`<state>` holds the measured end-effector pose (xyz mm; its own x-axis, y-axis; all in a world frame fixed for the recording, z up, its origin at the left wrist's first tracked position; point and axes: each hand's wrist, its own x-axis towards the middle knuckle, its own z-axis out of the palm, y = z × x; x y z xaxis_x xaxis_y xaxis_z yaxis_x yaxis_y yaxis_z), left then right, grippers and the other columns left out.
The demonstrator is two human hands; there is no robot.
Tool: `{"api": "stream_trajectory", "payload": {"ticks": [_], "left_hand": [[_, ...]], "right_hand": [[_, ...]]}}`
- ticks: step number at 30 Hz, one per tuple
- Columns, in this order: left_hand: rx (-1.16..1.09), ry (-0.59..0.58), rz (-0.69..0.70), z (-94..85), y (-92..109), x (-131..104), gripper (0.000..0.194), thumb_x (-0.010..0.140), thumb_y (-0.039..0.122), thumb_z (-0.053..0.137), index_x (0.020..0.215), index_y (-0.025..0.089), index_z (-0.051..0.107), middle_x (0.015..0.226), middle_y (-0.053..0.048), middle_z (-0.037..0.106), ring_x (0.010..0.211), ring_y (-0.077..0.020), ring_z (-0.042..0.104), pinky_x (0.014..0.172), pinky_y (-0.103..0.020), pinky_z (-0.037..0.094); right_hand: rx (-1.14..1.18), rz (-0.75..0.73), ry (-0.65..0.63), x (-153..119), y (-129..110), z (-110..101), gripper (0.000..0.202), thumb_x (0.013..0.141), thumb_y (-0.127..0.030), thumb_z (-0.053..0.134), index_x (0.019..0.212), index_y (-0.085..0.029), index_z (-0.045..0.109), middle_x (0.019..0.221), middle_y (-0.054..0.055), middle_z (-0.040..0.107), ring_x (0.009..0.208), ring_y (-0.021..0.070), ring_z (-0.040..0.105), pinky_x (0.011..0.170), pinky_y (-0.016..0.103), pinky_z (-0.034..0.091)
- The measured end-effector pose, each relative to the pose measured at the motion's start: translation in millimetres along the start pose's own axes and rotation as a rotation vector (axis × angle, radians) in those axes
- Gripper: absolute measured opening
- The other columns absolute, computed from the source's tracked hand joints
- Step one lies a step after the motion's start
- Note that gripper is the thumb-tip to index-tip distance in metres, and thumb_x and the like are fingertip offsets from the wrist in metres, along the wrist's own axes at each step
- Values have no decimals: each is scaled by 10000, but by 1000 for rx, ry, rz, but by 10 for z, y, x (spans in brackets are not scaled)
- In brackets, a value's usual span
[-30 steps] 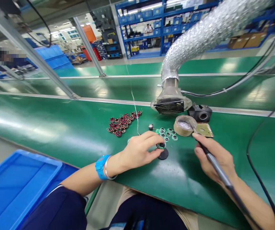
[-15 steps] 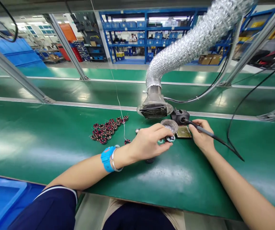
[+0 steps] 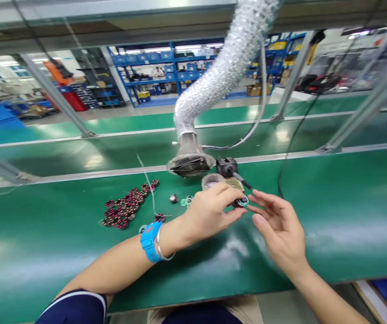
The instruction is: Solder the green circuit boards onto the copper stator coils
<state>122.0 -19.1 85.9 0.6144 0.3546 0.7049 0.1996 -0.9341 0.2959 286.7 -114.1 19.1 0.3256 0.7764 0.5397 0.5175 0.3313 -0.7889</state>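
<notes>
My left hand (image 3: pixel 212 207) is closed, thumb and fingers pinching a small round motor stator with a green-and-white face (image 3: pixel 241 202). To its right, my right hand (image 3: pixel 283 225) is open with the fingers spread and nothing in them. Its fingertips are close to the stator; whether they touch it I cannot tell. Just beyond both hands, a soldering iron (image 3: pixel 242 181) rests with its tip in a black holder (image 3: pixel 226 166). A tray (image 3: pixel 236 183) and a round cup (image 3: pixel 211 180) stand beside the holder, partly hidden by my left hand.
Several copper-and-red wound stators (image 3: pixel 124 208) lie grouped at left on the green bench (image 3: pixel 61 261). A thin wire (image 3: pixel 149 186) hangs near a single stator (image 3: pixel 159 218). Small green boards (image 3: pixel 186 201) and a metal piece (image 3: pixel 173 198) lie mid-bench. A fume extractor hood (image 3: pixel 191 163) hangs ahead.
My right hand has let go of the soldering iron, which now sits in the holder, and has come toward the stator in my left hand. The camera view has turned right.
</notes>
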Motion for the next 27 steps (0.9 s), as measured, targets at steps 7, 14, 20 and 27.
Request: {"api": "stream_trajectory", "payload": {"ticks": [7,14,20,27], "left_hand": [[-423,-119,-156,610,419,975,171,768,196,754,938,202,756,744,13,719,642,-117,650,615,-214,532],[-1003,-235,-482,1749,748,2017,193,786,283,766,893,124,744,864,-71,746,839,-184,698,823,-308,561],[-1170,-400,-590,2711,1173,2289,326,966,370,547,1149,128,668,1154,-123,715,972,-182,718,854,-306,577],[-852,-508,-614,3737,1342,1801,334,919,333,656,1185,134,627,1213,-123,655,1073,-227,650,955,-443,543]], "right_hand": [[108,-138,363,418,-50,-736,208,832,-385,700,971,-232,684,1091,76,723,965,211,715,846,359,611],[2,-87,636,911,548,-1716,423,696,-460,823,975,-208,629,902,21,702,786,159,688,801,348,595],[-129,86,694,947,1200,-2671,323,926,-400,618,1129,-149,609,1104,63,643,956,167,640,837,379,566],[-171,300,872,829,2017,-3611,391,933,-415,601,1233,-167,569,1223,87,600,1052,201,617,892,423,550]]}}
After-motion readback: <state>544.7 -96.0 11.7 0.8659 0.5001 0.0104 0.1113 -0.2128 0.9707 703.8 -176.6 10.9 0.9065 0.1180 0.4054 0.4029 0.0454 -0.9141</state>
